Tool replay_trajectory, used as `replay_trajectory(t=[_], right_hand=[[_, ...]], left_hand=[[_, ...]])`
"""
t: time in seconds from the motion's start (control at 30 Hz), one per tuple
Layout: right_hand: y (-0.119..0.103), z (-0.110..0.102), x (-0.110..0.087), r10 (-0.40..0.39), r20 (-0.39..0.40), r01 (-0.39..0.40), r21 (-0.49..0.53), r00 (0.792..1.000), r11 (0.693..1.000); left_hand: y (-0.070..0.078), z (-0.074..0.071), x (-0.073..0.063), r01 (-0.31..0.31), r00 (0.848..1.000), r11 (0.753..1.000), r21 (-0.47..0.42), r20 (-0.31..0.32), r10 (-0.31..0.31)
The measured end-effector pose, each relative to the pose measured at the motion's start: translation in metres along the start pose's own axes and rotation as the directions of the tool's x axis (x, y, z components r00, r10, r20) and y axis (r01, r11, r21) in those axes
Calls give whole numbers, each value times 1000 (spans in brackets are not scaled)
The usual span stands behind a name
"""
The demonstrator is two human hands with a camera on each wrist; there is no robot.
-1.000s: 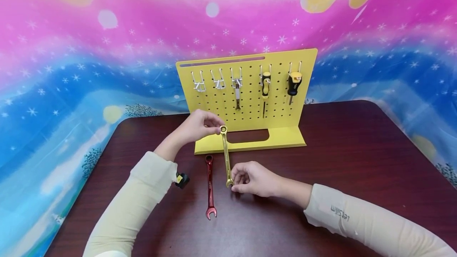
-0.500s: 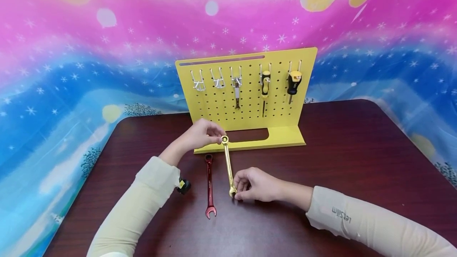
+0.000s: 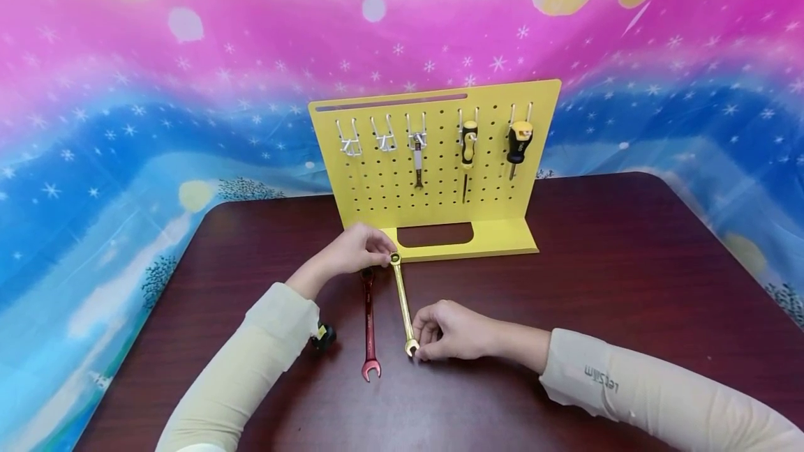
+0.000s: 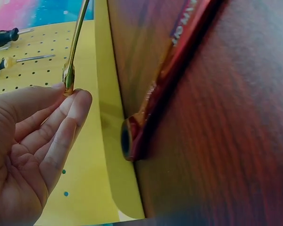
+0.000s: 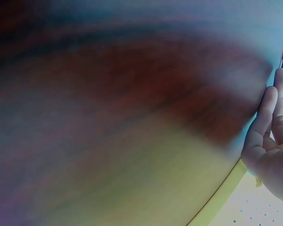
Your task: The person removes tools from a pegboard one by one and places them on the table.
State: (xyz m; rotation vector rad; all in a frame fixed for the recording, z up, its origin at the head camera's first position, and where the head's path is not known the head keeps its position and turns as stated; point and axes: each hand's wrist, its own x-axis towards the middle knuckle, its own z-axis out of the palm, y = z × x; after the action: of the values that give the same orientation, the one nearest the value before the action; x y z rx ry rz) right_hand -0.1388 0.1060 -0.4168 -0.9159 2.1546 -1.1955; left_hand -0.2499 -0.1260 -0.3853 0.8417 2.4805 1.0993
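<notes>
A gold combination wrench (image 3: 403, 305) spans the gap between my two hands in the head view. My left hand (image 3: 354, 251) pinches its ring end between thumb and fingertips, as the left wrist view also shows. At the open-jaw end, the curled fingers and thumb of my right hand (image 3: 457, 330) pinch the wrench. Whether that lower end touches the table cannot be told. A red combination wrench (image 3: 369, 323) lies on the table just left of the gold one, its ring end partly behind my left hand. In the right wrist view, my right hand (image 5: 271, 136) hides the gold wrench.
Behind the hands stands a yellow pegboard (image 3: 440, 211). Its two left hooks (image 3: 350, 145) hold nothing. A small wrench (image 3: 418, 162) and two screwdrivers, one slim (image 3: 468, 148) and one stubby (image 3: 518, 141), hang further right. The dark wooden table (image 3: 615, 264) extends to both sides.
Both hands have come down and toward me with the gold wrench, away from the pegboard; the left hand has moved further. The red wrench has stayed in place.
</notes>
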Motion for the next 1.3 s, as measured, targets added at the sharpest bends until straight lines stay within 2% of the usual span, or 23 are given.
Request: replay_trajectory(t=[0.2, 0.4, 0.57, 0.8, 1.07, 1.3], right_hand=[[0, 2, -1, 4, 2, -4, -21, 1000, 1000], [-2, 5, 0, 10, -6, -11, -62, 1000, 998], [-4, 6, 1, 2, -12, -3, -137, 1000, 991], [-5, 8, 2, -45, -11, 40, -283, 999, 958], [-4, 9, 2, -58, -5, 53, -318, 998, 947], [-4, 9, 2, -25, -10, 20, -327, 1000, 945]], left_hand=[[-2, 6, 0, 1, 1000, 999, 33, 14, -1], [-4, 10, -1, 46, 999, 998, 39, 19, -47], [-3, 11, -3, 45, 999, 998, 43, 9, -45], [-5, 19, -3, 70, 997, 993, 94, 7, -71], [-6, 23, -2, 41, 999, 974, 222, 2, -42], [-3, 23, -4, -7, 1000, 952, 306, -18, 13]])
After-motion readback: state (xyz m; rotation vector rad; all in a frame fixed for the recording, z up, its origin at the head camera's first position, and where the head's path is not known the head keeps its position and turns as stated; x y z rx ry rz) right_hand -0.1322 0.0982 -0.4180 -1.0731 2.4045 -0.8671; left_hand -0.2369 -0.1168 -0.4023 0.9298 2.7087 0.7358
